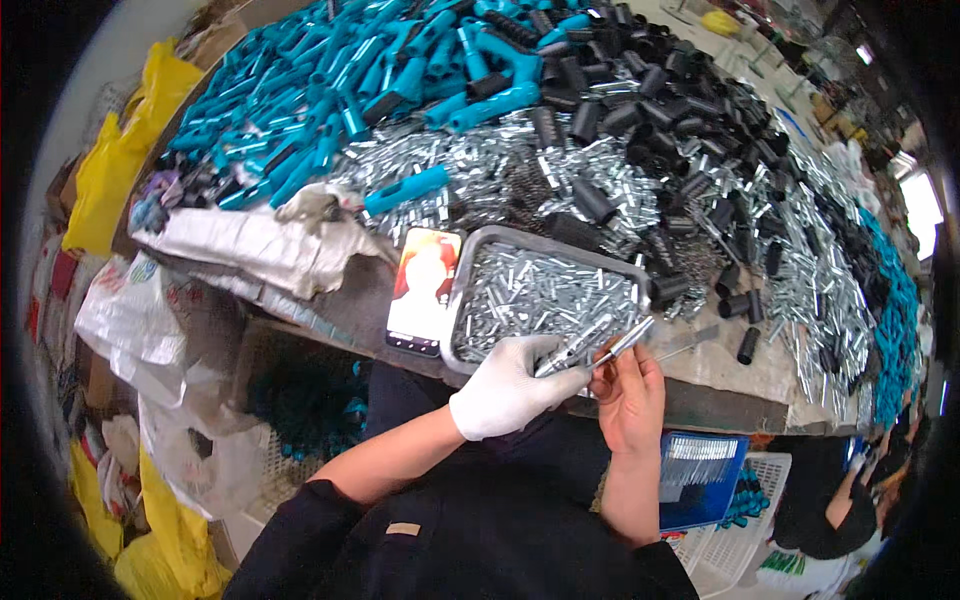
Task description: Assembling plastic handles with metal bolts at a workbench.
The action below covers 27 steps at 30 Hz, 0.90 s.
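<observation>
Across the worktable (350,322) spread teal handles (400,90) and black tubes (650,110), with a printed white bag (135,305) off to the left. At the near edge of the grey tray (461,315), the white-gloved left hand (510,390), back upward, grasps silvery pieces (575,350); the bare right hand (632,405), palm up, pinches a slim metal rod (635,335).

Held metal pieces (632,338): smooth, shiny. Glove (505,390): matt white cloth. Pins (540,300): bright bare metal. Tray (455,335): smooth grey, metal or plastic, can't tell. Handles (405,190): glossy teal plastic. Tubes (593,202): black, plastic-looking, semi-matt, some ribbed. 1 phone (425,285): glossy glass face. Sack (245,240): rough, creased, dull white. Yellow bag (135,150): thin, crinkled plastic. Blue box (690,517): smooth plastic. Sleeves (290,530): matt black cloth.
</observation>
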Motion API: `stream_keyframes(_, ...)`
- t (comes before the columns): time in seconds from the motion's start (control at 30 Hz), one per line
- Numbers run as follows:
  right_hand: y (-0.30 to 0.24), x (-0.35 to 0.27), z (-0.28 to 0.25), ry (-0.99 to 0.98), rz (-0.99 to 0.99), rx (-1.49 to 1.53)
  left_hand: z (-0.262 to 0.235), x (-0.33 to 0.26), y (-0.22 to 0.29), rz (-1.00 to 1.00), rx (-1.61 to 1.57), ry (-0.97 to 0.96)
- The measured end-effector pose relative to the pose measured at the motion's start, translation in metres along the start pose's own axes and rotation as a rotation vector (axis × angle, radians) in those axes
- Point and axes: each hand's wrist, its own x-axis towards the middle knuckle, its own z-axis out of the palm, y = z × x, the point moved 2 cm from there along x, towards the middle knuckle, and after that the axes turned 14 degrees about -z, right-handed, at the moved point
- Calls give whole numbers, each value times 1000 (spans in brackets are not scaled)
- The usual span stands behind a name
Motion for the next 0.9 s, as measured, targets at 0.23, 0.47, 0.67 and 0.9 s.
stream_keyframes(0.23, -18, 2, 17, -97, 0, -169, -24, -12, -5, -54, -32, -73)
stream_keyframes(0.47, -14, 1, 23, -149, 35, -157, -24, -5, -14, -66, -111, -187)
stream_keyframes(0.67, -21, 1, 5, -126, -80, -453, -25, 0, -23, 191, 105, -34)
stream_keyframes(0.9, -61, 23, -28, 162, -434, -365, -48, -10, -29, 18, 249, -65)
